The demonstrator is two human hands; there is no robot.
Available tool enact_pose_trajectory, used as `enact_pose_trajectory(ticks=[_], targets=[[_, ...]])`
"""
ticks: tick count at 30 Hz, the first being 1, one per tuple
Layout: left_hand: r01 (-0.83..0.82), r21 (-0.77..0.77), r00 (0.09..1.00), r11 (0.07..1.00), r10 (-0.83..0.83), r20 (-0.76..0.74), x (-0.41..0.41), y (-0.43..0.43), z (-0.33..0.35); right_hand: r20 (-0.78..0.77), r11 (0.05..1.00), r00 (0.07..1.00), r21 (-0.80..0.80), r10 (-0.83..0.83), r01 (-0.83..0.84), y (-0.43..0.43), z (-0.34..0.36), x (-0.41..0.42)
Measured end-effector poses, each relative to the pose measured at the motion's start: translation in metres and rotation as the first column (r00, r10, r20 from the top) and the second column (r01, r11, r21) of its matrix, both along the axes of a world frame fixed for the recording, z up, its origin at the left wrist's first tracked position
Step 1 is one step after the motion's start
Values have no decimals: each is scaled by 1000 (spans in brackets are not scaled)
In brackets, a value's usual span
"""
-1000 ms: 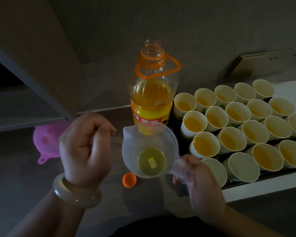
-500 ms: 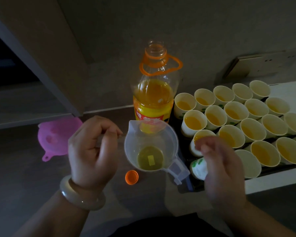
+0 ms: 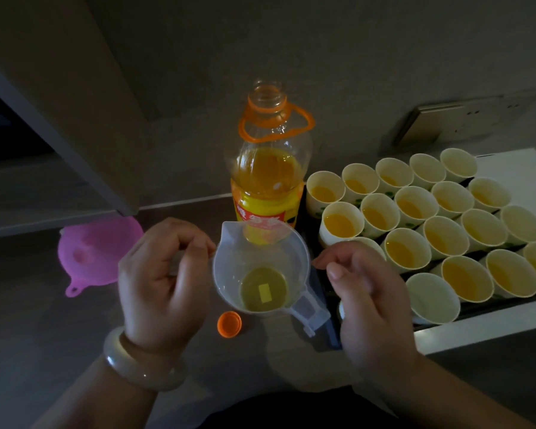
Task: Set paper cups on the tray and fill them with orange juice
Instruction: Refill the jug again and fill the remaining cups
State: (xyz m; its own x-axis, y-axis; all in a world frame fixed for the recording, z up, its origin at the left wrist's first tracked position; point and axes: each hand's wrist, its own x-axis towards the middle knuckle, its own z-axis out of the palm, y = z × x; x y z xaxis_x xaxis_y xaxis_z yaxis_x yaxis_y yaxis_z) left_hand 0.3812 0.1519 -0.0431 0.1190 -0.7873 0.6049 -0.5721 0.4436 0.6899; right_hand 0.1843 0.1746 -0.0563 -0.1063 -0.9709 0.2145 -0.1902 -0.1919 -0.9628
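Observation:
Several paper cups [image 3: 409, 249] stand in rows on a dark tray [image 3: 489, 308] at the right, most with orange juice in them. The front cup [image 3: 432, 298] looks empty. A clear measuring jug [image 3: 260, 267] with a little juice at its bottom stands on the counter in front of the open orange juice bottle [image 3: 266, 181]. My left hand [image 3: 164, 274] is curled, its fingertips at the jug's left rim, with nothing visible in it. My right hand [image 3: 369, 298] hovers with relaxed fingers over the tray's front left corner, hiding a cup there.
The orange bottle cap [image 3: 229, 324] lies on the dark counter in front of the jug. A pink funnel [image 3: 96, 252] lies at the left. A wall socket panel [image 3: 464, 119] sits behind the tray, which rests on a white surface [image 3: 508, 162].
My right hand let go of the jug's handle and moved up over the tray's front left corner. My left hand drifted right to the jug's rim. The jug now stands on the counter.

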Motion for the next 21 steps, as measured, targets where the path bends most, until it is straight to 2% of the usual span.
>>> enact_pose_trajectory(ticks=[5, 8, 11, 16, 21], targets=[[64, 1, 998, 998, -64, 8, -9, -1, 0, 2, 993, 993, 3, -117, 117, -12, 8, -18], [124, 0, 992, 992, -124, 28, -15, 3, -1, -74, 993, 993, 60, -97, 102, -34, 12, -22], [231, -16, 970, 973, -229, 84, -22, 10, 0, -187, 997, 981, 56, -49, 60, -64, 14, -17], [354, -68, 906, 933, -324, 272, -30, 23, -1, -205, 991, 973, 97, 109, -90, -124, 11, 2], [460, 38, 782, 887, -425, 456, -32, 37, -5, -235, 969, 941, 56, 246, -239, -145, 5, 21]])
